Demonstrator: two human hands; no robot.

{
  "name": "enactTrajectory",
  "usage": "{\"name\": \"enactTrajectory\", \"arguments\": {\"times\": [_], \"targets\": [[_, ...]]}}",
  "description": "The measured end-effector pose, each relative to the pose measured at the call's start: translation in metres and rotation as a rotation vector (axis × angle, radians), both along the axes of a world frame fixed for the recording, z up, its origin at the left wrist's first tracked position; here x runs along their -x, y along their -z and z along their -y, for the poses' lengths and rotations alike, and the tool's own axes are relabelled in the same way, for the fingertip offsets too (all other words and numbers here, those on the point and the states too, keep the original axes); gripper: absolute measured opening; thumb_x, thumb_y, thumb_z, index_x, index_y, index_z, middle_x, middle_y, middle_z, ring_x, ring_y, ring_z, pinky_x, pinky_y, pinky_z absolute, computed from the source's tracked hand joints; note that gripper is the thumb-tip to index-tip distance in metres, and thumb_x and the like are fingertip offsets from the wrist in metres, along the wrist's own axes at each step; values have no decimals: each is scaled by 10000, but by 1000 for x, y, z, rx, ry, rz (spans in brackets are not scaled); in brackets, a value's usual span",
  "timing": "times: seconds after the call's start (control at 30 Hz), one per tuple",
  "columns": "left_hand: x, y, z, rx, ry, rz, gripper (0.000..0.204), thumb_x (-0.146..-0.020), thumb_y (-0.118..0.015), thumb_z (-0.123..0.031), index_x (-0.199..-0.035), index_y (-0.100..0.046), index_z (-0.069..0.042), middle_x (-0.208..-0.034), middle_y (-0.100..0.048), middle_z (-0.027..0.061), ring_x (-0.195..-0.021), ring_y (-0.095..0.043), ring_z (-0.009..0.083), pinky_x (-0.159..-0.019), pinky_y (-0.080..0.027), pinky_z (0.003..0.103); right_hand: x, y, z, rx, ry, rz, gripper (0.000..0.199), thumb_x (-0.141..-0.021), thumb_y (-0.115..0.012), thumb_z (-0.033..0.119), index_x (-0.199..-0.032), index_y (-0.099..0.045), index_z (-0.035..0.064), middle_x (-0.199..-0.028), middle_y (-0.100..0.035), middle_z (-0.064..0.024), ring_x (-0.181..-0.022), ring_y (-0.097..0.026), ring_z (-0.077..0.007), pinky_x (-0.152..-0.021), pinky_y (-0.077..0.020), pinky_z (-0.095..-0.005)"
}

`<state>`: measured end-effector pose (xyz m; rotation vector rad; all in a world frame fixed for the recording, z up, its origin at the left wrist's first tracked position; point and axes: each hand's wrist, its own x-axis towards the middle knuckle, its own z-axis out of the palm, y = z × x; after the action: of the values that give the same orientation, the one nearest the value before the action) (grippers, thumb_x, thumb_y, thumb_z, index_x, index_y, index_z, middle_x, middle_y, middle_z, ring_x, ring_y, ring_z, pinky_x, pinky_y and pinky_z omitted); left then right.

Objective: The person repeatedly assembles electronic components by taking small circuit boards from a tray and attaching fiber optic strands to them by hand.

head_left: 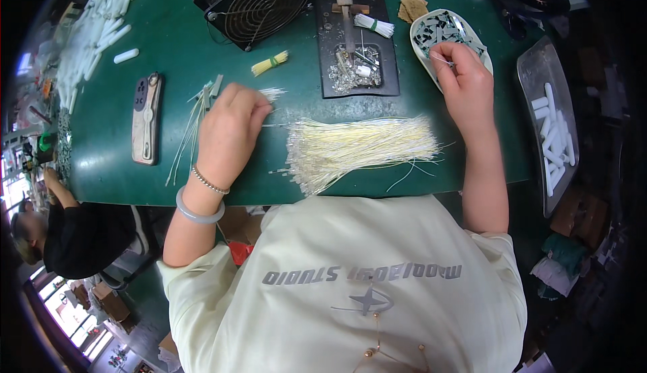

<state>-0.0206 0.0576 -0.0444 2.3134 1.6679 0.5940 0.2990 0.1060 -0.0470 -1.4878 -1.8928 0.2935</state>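
Note:
My left hand [232, 123] is closed in a pinch, left of the long bundle of pale yellow and white wires [364, 145]. White wire tips [275, 94] stick out just past its fingers, but I cannot make out what the fingertips grip. My right hand [466, 83] pinches a thin whitish wire [443, 58] above a white oval dish [486, 55] of small dark and pale pieces [441, 28]. Loose wires with flat grey ends [197, 113] lie beside the left hand.
A soldering iron [346, 26] stands on a black plate [328, 63] with metal scraps. Around it are a black fan [259, 10], a banded yellow bundle [269, 64] and a phone [145, 120]. A metal tray [536, 70] holds white tubes. Another person [87, 235] sits at left.

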Motion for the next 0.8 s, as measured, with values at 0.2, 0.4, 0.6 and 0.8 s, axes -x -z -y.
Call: {"name": "enactTrajectory", "arguments": {"times": [0.2, 0.4, 0.6, 0.8], "targets": [[-1, -1, 4, 44, 22, -12, 87, -767, -655, -90, -801, -580, -62, -804, -548, 100, -721, -572, 305, -605, -473, 366, -1, 2, 0, 16, 4, -7, 116, -847, -615, 78, -936, -625, 5, -857, -630, -75, -671, -578, -130, -616, -472, -242], [0, 2, 3, -2, 86, -113, 91, -796, -628, -92, -844, -558, -58, -807, -525, 115, -718, -568, 310, -603, -469, 380, 0, 1, 1, 25, -7, -4, 114, -843, -616, 74, -930, -620, 1, -859, -630, -86, -694, -592, -156, -633, -478, -256], [1, 0, 2, 33, 69, -12, 75, -812, -607, -75, -843, -546, -44, -822, -526, 133, -731, -556, 332, -616, -463, 392, -1, 3, 0, 2, -23, 10, 107, -839, -615, 70, -918, -618, -1, -849, -628, -94, -692, -595, -170, -631, -477, -261], [2, -13, -3, -72, 128, 67, 93, -806, -593, -31, -864, -520, -23, -853, -537, 149, -767, -541, 360, -651, -445, 409, 9, -12, 11, 52, -164, 2, 93, -814, -627, 60, -883, -622, -3, -812, -622, -94, -679, -594, -175, -621, -475, -265]]}}
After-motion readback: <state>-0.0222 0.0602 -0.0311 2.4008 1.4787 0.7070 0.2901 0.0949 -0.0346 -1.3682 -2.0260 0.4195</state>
